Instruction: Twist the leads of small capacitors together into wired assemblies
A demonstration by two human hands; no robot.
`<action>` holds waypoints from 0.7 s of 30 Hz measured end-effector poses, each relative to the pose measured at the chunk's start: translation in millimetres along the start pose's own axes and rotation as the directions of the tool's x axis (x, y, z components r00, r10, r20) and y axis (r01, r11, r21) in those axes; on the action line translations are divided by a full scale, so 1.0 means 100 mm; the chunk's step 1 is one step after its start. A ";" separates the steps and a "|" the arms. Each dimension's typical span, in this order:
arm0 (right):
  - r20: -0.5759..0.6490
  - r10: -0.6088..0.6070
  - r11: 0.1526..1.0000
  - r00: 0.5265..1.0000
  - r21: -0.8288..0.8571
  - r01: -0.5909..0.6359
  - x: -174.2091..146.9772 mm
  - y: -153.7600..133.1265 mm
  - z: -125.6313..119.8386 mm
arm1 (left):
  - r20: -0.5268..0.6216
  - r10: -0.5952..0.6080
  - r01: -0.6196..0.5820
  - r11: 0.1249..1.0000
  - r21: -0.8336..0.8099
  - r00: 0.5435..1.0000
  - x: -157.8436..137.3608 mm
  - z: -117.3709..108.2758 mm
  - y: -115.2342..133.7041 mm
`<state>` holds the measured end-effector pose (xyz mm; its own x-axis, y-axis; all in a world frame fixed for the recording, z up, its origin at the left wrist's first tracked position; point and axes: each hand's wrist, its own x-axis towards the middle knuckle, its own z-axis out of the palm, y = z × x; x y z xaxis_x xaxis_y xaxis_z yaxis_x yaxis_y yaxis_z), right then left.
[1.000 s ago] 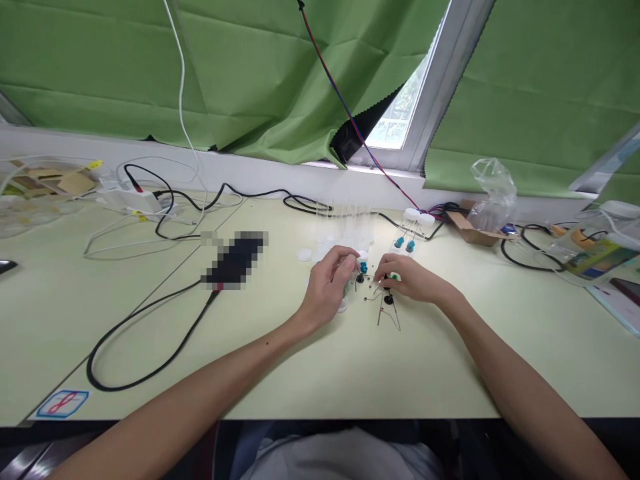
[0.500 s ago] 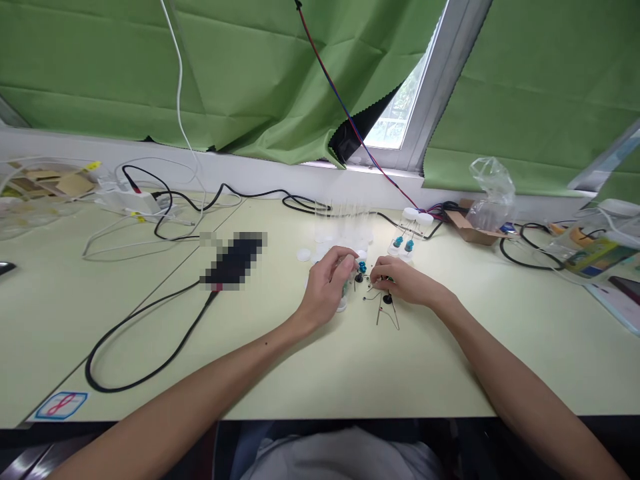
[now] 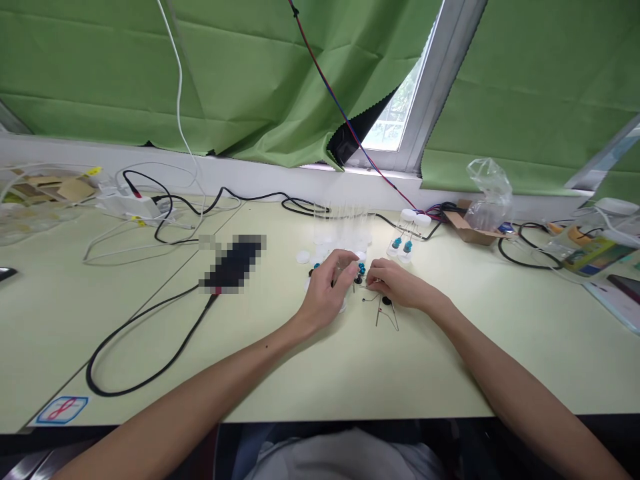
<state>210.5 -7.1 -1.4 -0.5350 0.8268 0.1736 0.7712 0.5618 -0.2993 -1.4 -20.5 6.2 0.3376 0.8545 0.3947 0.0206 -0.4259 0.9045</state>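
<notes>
Holding a clear cup (image 3: 341, 268), the left hand (image 3: 325, 285) curls its grip part way shut, left of the black knob (image 3: 387, 301). The right hand (image 3: 397, 283) is nearer, just behind the knob, fingertips close together; I cannot tell what they have. Thin wire legs (image 3: 395, 318) point from the knob toward the person, with surface (image 3: 390, 380) beyond them to the front edge.

Two hands (image 3: 325, 290) (image 3: 395, 283), two white-capped tubes (image 3: 400, 233) (image 3: 414, 238) with two blue pieces (image 3: 397, 243) (image 3: 408, 247), one pixelated dark object (image 3: 234, 265), one sticker (image 3: 63, 409) and several upright clear tubes (image 3: 343, 225) (too faint to count).
</notes>
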 end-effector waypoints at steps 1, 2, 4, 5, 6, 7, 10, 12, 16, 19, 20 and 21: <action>-0.001 -0.001 1.000 1.000 0.002 0.001 0.00 0.00 0.00 | 0.004 0.001 -0.002 1.000 0.017 1.000 0.00 0.00 0.00; -0.006 -0.003 1.000 1.000 0.008 0.003 0.00 -0.01 0.00 | 0.009 0.002 -0.002 0.999 0.035 1.000 0.00 0.00 0.01; -0.028 -0.013 0.999 1.000 0.031 0.014 0.00 -0.02 -0.01 | 0.022 -0.003 0.002 0.998 0.059 1.000 0.00 0.01 0.02; -0.045 -0.021 0.999 0.999 0.048 0.023 0.00 -0.03 -0.01 | 0.031 -0.009 0.007 0.998 0.061 0.999 0.00 0.01 0.03; -0.063 -0.031 0.997 0.998 0.064 0.035 0.00 -0.05 -0.02 | 0.042 -0.015 0.013 0.998 0.054 0.999 0.00 0.02 0.03; -0.083 -0.041 0.996 0.996 0.078 0.047 -0.01 -0.06 -0.03 | 0.051 -0.021 0.019 0.999 0.045 0.998 0.00 0.02 0.04; -0.140 -0.057 0.992 0.989 0.103 0.071 -0.01 -0.08 -0.04 | 0.066 -0.031 0.029 0.999 0.036 0.997 -0.01 0.04 0.04; -0.172 -0.061 0.990 0.983 0.118 0.082 -0.01 -0.08 -0.04 | 0.072 -0.051 0.047 0.997 0.053 0.996 -0.01 0.05 0.02; -0.261 -0.043 0.985 0.965 0.150 0.084 -0.01 -0.08 -0.03 | 0.082 -0.112 0.105 0.991 0.080 0.990 0.00 0.07 -0.02; -0.346 -0.019 0.983 0.938 0.167 0.081 -0.01 -0.11 -0.03 | 0.067 -0.111 0.104 0.989 0.102 0.992 0.01 0.06 -0.02; -0.378 -0.013 0.982 0.926 0.170 0.083 -0.01 -0.12 -0.03 | 0.063 -0.108 0.101 0.988 0.117 0.992 0.01 0.05 -0.01; -0.409 -0.006 0.981 0.913 0.174 0.084 -0.01 -0.13 -0.03 | 0.060 -0.105 0.096 0.986 0.133 0.993 0.01 0.04 -0.01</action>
<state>201.7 -15.1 5.2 -0.3516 0.7621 0.5437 0.6515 0.6163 -0.4425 3.2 -20.3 5.5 0.3892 0.8752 0.2874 0.1777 -0.3775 0.9088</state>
